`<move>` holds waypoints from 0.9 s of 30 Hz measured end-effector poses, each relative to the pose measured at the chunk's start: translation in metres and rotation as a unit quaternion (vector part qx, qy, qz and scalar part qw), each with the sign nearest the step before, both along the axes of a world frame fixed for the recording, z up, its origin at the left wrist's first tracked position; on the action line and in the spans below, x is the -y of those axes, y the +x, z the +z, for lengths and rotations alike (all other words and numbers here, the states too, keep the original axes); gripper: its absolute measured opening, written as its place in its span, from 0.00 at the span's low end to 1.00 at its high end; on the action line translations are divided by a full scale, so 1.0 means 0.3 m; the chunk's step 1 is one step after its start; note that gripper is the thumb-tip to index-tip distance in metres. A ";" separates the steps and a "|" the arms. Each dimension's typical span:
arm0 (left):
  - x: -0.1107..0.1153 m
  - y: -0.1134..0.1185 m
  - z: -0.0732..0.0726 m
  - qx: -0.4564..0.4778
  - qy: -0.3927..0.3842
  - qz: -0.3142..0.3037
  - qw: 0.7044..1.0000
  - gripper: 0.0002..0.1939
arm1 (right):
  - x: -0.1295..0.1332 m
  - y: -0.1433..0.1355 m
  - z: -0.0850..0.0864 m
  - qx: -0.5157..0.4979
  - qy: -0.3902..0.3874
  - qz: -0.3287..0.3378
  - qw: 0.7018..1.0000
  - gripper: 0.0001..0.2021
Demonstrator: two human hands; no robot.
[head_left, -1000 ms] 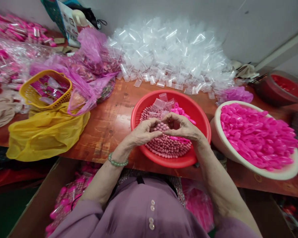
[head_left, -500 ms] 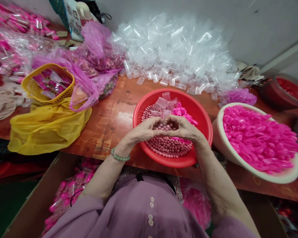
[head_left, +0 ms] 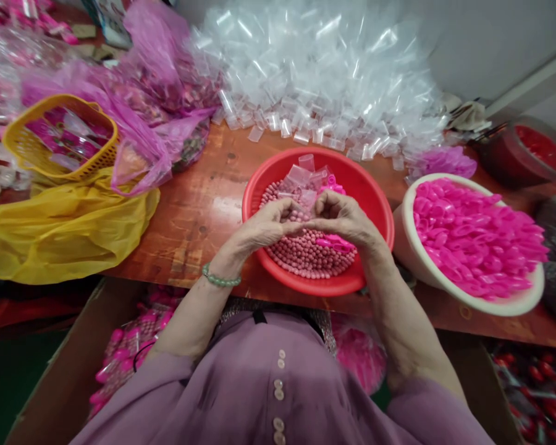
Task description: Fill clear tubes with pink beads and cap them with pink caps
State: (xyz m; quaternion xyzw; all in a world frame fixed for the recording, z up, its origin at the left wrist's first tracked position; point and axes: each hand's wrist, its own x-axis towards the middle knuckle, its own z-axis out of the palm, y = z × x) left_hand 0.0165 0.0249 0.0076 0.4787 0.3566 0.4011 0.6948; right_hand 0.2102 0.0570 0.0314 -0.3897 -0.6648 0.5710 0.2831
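While the hands were cupped a little lower over the beads half a second ago, they now sit slightly higher in the view, and the yellow basket (head_left: 58, 137) and yellow bag (head_left: 69, 228) have slid toward the left edge as the head turned. The left hand (head_left: 264, 227) and right hand (head_left: 343, 219) meet fingertip to fingertip over the red basin (head_left: 259, 185), both curled closed around something small between them; what exactly they pinch is hidden by the fingers, though a clear plastic tube (head_left: 308, 199) shows just above the joined fingertips. A green bead bracelet (head_left: 220, 279) circles the left wrist.

Inside the basin lies a heap of small round pink beads (head_left: 306, 256), dull rose in colour, with a few clear tubes (head_left: 306, 170) and bright pink caps (head_left: 336, 242) on top of them at the far and right sides.

Just right of the basin stands a white bowl (head_left: 421, 266) heaped with glossy hot-pink caps (head_left: 472, 241). Behind both, a large pile of clear plastic tubes (head_left: 315, 74) spreads along the grey wall. Pink plastic bags (head_left: 157, 93) lie at the far left beside the basket. Everything rests on a worn reddish-brown wooden table (head_left: 199, 210). Below its near edge, a cardboard box (head_left: 50, 395) holds filled pink pieces.
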 end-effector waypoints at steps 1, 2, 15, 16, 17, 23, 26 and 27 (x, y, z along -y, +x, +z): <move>-0.001 0.000 -0.002 -0.003 0.003 0.007 1.000 0.16 | -0.002 0.015 0.001 0.009 0.001 0.000 1.000 0.22; -0.001 0.001 -0.004 -0.006 0.006 0.018 1.000 0.14 | -0.003 0.032 0.001 0.023 0.009 0.000 1.000 0.21; -0.001 0.019 0.005 0.005 -0.008 0.077 0.997 0.12 | 0.090 0.044 -0.061 0.653 0.204 0.163 0.711 0.13; -0.002 0.019 0.005 0.008 -0.007 0.072 0.997 0.11 | 0.094 0.039 -0.070 0.655 0.200 0.155 0.712 0.13; -0.003 0.020 0.004 0.010 -0.006 0.068 0.998 0.11 | 0.096 0.036 -0.078 0.657 0.195 0.148 0.713 0.13; -0.003 0.018 0.000 0.018 -0.006 0.061 0.998 0.12 | 0.089 0.041 -0.072 0.639 0.190 0.131 0.734 0.08; 0.000 0.012 0.002 0.029 -0.004 0.041 0.999 0.11 | 0.071 0.060 -0.057 0.577 0.202 0.095 0.785 0.03; 0.001 0.010 0.003 0.033 -0.010 0.030 0.999 0.11 | 0.064 0.065 -0.054 0.522 0.200 0.055 0.827 0.04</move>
